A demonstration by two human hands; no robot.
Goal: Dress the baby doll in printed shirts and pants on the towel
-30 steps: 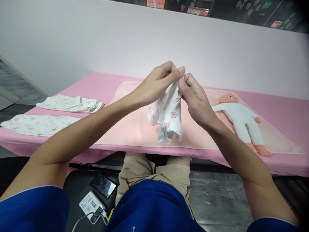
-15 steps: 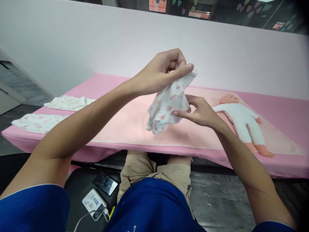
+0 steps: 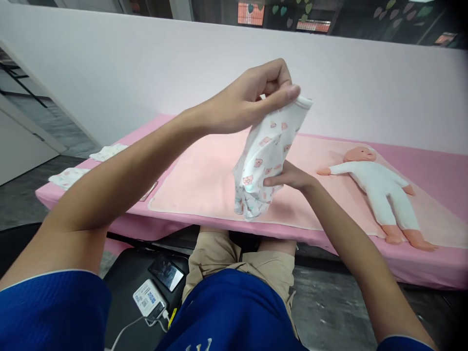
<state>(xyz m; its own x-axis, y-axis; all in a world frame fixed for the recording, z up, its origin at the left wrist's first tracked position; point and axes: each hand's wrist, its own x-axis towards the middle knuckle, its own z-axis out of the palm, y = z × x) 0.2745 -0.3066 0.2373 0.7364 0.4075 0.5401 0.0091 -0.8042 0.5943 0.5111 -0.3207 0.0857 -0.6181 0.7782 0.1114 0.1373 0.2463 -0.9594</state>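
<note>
A small white baby garment (image 3: pixel 270 146) with pink animal prints hangs above the table, in front of me. My left hand (image 3: pixel 272 90) pinches its pale upper edge between thumb and curled fingers. Lower down, my right hand (image 3: pixel 288 176) grips the garment's right side. Its thumb lies across the front while the other fingers are largely hidden behind the cloth. The bottom of the garment bunches into loose folds, so its exact kind is unclear.
A baby doll (image 3: pixel 380 178) in white lies at the right on a peach mat (image 3: pixel 190 180) over a pink-covered table (image 3: pixel 431 168). Folded printed clothes (image 3: pixel 69 178) lie left, partly behind my arm. A phone (image 3: pixel 166 272) and power bank (image 3: pixel 149 298) rest on a black chair (image 3: pixel 119 278).
The garment now hangs longer and more stretched out. My left hand has risen slightly, and my right hand has moved lower, further behind the cloth. The camera view has shifted left.
</note>
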